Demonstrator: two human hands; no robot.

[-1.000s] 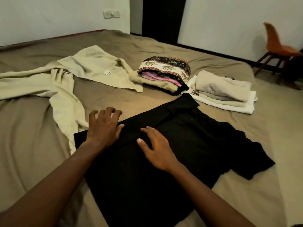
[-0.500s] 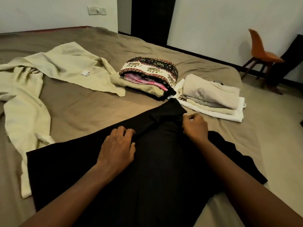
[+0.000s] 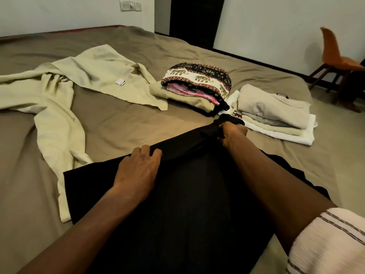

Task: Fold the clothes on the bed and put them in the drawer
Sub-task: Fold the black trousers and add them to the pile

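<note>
Head: left hand (image 3: 138, 171), right hand (image 3: 233, 133) grip black garment (image 3: 187, 214)

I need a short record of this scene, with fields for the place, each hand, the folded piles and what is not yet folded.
place: bed with a brown sheet
left hand: grips the folded edge of the black garment
right hand: grips the far end of the black garment, close to the beige pile
folded piles: patterned pile and beige pile, side by side beyond the black garment
not yet folded: cream garment, spread out at the left
other: orange chair on the floor, far right
</note>
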